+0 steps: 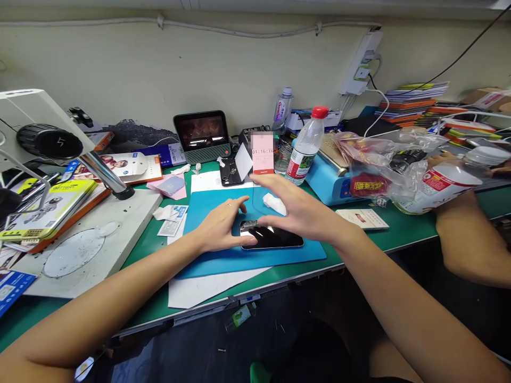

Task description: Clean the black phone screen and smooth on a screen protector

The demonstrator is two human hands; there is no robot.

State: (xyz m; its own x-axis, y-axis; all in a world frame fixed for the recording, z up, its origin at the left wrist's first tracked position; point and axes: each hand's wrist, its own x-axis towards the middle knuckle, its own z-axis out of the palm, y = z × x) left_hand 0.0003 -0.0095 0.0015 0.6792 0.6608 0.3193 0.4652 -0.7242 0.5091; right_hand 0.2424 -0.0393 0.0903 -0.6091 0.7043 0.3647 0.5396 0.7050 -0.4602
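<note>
A smartphone (279, 239) lies face up on a blue mat (223, 260), its dark screen reflecting light. My left hand (217, 226) is at the phone's left end, fingers apart, with the thumb over the phone's near edge; I cannot tell if it touches. Above the phone, my right hand (299, 210) has thumb and fingers spread around a thin clear sheet (257, 199) with a rounded corner, which looks like a glass screen protector. It seems held by its edges. Behind that sheet sits a crumpled white tissue (274, 203).
Behind the mat stand a black phone case (231, 171), a smart display (202, 135) and a red-capped water bottle (307, 146). A microscope stand (131, 223) occupies the left. At right are a blue scale (329, 183), plastic bags (383, 154) and another person's arm (465, 234).
</note>
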